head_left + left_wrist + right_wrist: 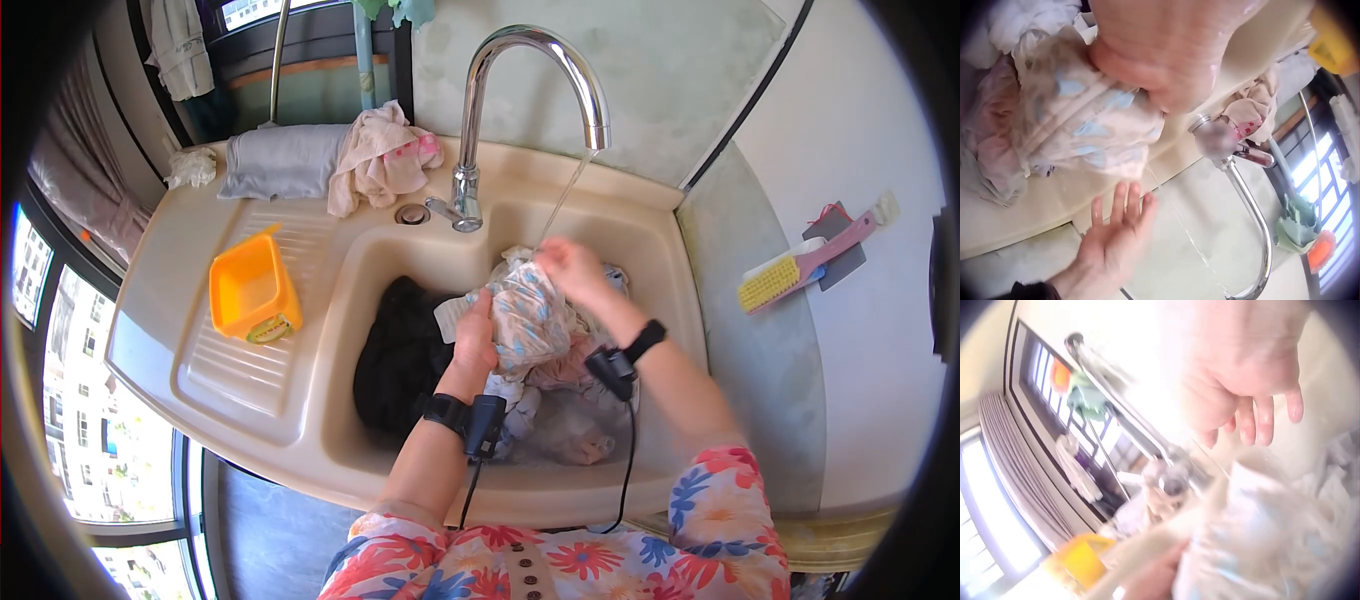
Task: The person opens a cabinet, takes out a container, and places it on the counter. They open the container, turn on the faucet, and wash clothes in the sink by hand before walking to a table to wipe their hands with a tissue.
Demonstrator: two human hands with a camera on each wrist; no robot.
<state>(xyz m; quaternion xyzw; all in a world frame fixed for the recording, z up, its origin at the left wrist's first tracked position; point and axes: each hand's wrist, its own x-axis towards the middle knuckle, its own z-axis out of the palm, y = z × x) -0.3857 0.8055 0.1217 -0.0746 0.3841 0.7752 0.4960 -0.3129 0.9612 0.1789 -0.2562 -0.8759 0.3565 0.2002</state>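
My left hand (pixel 477 338) grips a wet, bunched white cloth (pixel 530 318) with a light-blue pattern, holding it up in the sink basin. The fingers of that hand are mostly hidden behind the fabric. Just beyond the cloth is my right hand (pixel 578 270), close to the thin stream of water from the tap (pixel 597 135). In the left wrist view the right hand (pixel 1113 244) has its fingers spread and nothing in it. Below lie pink and white wet clothes (pixel 565 365) in cloudy water, and a black garment (pixel 400 350) fills the left basin.
A yellow plastic container (pixel 250 290) stands on the ribbed drainboard (pixel 245 375) at left. A grey cloth (pixel 285 160) and a pink cloth (pixel 380 160) lie along the back ledge. On the right wall hangs a pink brush (pixel 800 270) with yellow bristles.
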